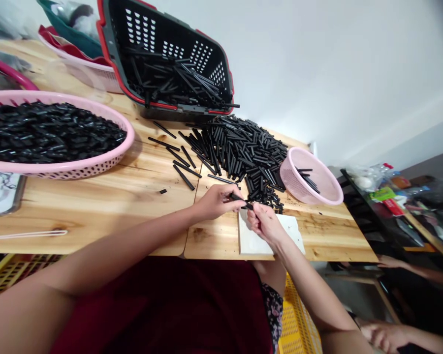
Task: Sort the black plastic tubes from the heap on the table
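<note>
Over the front of the wooden table, my left hand (221, 200) pinches a slim black rod (237, 197) between thumb and fingers. My right hand (266, 222) is closed around a dark piece at the rod's other end, above a white board (293, 231). Whether these are one piece or two joined pieces I cannot tell, because my fingers cover part of them. Just behind my hands lies a large heap of black rods (239, 147), with shorter black pieces (268, 199) at its near edge. Several loose rods (183, 177) lie left of the heap.
A grey basket with a red rim (147, 104) lies tipped, full of black rods. At left stands a pink basket (127, 132) heaped with black pieces. A small pink basket (332, 189) at right holds a few rods. Another person's hands (386, 334) show at lower right.
</note>
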Demonstrator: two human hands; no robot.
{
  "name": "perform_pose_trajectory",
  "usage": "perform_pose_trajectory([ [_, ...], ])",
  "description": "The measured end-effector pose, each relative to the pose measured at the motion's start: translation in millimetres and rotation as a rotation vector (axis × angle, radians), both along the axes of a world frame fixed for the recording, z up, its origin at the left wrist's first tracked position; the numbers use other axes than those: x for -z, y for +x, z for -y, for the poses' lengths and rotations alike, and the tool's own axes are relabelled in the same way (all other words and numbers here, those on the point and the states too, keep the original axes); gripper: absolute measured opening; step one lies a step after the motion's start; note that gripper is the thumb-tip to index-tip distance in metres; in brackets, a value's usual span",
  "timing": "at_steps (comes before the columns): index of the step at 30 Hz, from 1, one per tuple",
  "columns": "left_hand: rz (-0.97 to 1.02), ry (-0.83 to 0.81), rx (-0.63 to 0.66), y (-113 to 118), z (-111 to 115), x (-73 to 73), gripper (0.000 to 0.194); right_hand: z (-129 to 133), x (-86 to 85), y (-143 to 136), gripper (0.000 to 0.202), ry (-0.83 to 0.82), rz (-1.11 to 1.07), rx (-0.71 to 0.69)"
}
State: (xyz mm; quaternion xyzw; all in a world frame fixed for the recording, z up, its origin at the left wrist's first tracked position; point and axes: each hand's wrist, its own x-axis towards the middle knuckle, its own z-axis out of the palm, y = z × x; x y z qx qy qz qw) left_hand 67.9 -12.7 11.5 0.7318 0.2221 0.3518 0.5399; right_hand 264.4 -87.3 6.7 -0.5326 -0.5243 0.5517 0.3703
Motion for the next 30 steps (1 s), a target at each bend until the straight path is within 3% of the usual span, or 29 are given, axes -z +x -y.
perform_pose_trajectory([
  [5,-0.372,0.597,0.051,1.2,-5.0,5.8,0.033,4.5,-38.5,12.4,0.053,0.309,0.579,-0.180],
  [9,-0.527,0.833,-0.017,1.6,-4.0,10.9,0.050,13.6,-53.5,11.4,0.053,0.331,0.653,-0.266],
  [13,-0.536,0.971,0.054,-0.6,-1.7,10.4,0.044,26.4,-53.2,14.0,0.055,0.295,0.625,-0.245],
  [19,-0.601,1.115,0.028,0.2,-0.6,10.0,0.032,40.7,-51.1,33.6,0.053,0.305,0.658,-0.197],
  [30,-0.596,1.150,0.059,6.8,-2.5,18.3,0.034,58.8,-47.1,62.4,0.050,0.277,0.635,-0.195],
])
